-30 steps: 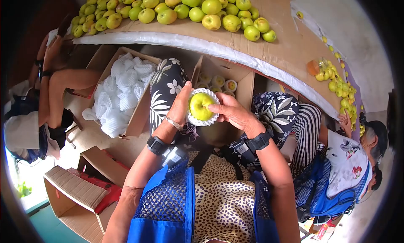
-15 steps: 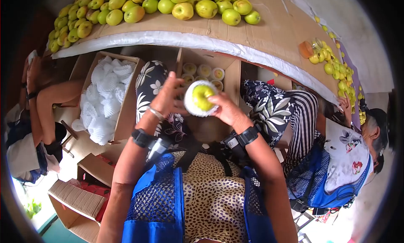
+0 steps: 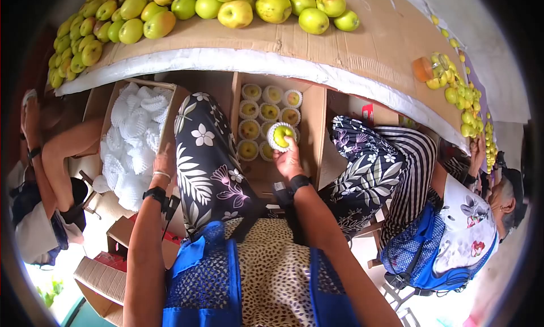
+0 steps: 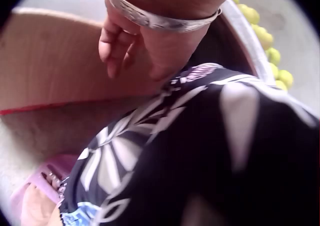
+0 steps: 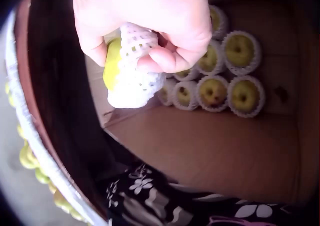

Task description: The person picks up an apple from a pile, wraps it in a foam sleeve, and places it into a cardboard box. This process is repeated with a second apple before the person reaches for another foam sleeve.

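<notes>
In my right hand (image 3: 290, 161) I pinch a green apple (image 3: 281, 136) sleeved in a white foam net (image 5: 135, 88), between thumb and fingers. It is above a cardboard box (image 3: 315, 114) where rows of netted apples (image 3: 248, 128) sit stem ends up. My left hand (image 3: 164, 160) hangs beside my knee, at the side of another carton (image 4: 55, 66) heaped with white foam nets (image 3: 133, 123). Its fingers droop loosely with nothing in them in the left wrist view.
Many bare apples (image 3: 235, 14) are piled on the cardboard-covered table (image 3: 226, 60) ahead, with a white padded edge. Other apples and an orange container (image 3: 422, 69) lie at right. People sit on both sides. An opened carton (image 3: 102, 279) stands at lower left.
My left hand has come off the netted apple and moved left to the foam-net carton. The right hand has carried the apple forward over the box of netted apples.
</notes>
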